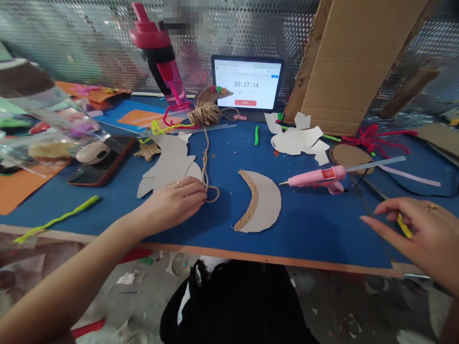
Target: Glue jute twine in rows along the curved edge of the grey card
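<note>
Black bag [233, 306] below table edge [215, 252]; glue gun [315, 177] between both hands [172, 203] [419, 234].

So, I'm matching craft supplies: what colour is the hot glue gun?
The hot glue gun is pink, with a red label; the head view shows it.

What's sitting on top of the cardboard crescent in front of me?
Rows of jute twine lie along the inner curve of the cardboard crescent. The rest of the crescent's top is bare card. The card beneath the twine is covered, so it can't be seen.

The picture's edge cuts off the right hand [425, 239], which half hides a yellow strip [404, 225].
</note>
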`<state>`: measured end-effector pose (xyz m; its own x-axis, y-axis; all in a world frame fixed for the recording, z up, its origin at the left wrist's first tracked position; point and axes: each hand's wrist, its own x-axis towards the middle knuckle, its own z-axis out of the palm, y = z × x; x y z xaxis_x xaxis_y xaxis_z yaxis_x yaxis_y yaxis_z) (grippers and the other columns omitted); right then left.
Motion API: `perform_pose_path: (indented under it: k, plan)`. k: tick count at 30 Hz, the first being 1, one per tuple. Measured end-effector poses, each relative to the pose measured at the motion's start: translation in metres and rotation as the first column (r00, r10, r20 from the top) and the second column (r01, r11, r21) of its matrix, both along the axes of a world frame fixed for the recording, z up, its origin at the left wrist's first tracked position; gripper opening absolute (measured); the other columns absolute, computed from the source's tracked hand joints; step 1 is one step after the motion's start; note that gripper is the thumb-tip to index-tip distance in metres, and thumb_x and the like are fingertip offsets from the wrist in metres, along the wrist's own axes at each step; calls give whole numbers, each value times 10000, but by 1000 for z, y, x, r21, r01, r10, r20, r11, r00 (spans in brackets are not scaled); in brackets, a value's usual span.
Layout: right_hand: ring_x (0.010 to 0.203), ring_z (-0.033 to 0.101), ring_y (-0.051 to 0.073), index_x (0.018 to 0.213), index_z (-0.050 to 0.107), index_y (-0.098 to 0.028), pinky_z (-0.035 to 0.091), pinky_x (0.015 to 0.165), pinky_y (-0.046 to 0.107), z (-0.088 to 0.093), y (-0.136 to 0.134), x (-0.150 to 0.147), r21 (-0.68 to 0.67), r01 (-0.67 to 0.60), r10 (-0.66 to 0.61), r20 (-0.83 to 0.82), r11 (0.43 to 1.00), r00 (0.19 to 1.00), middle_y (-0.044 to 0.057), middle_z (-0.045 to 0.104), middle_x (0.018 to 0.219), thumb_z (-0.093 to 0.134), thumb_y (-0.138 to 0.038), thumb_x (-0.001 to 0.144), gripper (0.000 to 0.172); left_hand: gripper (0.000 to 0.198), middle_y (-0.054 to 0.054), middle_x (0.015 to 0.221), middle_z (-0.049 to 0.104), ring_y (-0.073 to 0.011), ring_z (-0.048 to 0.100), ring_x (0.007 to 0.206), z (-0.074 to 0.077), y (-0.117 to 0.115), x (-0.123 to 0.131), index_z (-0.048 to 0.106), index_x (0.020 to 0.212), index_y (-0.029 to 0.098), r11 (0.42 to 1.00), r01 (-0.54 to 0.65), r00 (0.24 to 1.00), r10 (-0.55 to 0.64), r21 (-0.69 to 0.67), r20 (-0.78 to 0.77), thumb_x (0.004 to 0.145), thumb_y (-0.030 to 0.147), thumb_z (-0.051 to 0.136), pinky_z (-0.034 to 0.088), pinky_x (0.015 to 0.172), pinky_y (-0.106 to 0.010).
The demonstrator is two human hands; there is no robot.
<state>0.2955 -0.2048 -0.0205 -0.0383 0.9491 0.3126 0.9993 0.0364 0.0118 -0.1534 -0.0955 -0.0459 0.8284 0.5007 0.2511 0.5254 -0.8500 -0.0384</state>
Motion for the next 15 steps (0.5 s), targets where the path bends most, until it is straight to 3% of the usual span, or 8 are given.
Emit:
perform_pose_path:
  k: [2, 5, 9, 12, 15]
  plan:
    - [598, 559, 216, 776, 545, -266, 421, 551, 343, 3, -10, -11, -18, -70, 70, -26, 997, 997, 28, 597, 690, 360, -732, 796, 501, 195, -52, 967, 688, -204, 614, 1020, 2, -4, 5, 639, 946, 186, 999, 25, 998, -26, 26, 61, 893, 171, 452, 530, 904, -347]
    - [497, 517, 158, 747, 554, -266, 390, 491, 294, 12, -15, -37, -127, -251, 227, -173, 960, 958, -13, 565, 611, 476, -599, 826, 352, 129, -32, 962, 678, -168, 633, 969, 13, -11, 15, 596, 901, 207, 999, 8, 958, 3, -40, 287, 850, 130, 507, 541, 861, -308]
    - [622, 553, 130, 836, 559, -240, 414, 556, 248, 21, -3, -78, -238, -526, 414, -394, 817, 821, -8, 607, 735, 550, -435, 852, 196, 98, -6, 875, 669, -143, 653, 876, 24, -17, 23, 541, 865, 220, 983, -3, 865, 94, -182, 493, 817, 135, 545, 548, 842, -303]
    - [680, 563, 132, 977, 559, -230, 428, 580, 247, 22, 15, -107, -327, -618, 424, -500, 715, 755, 14, 631, 863, 522, -425, 875, 222, 100, -9, 801, 660, -129, 656, 770, 21, -21, 29, 548, 905, 195, 980, -17, 875, 110, -198, 471, 821, 141, 541, 555, 765, -270]
    - [696, 561, 128, 1258, 437, -240, 458, 619, 275, 16, 31, -131, -273, -674, 451, -567, 687, 689, 61, 601, 1109, 543, -411, 865, 442, 127, -19, 778, 657, -123, 639, 728, 18, -28, 39, 577, 954, 177, 978, 72, 908, 17, -196, 418, 845, 145, 520, 547, 778, -277]
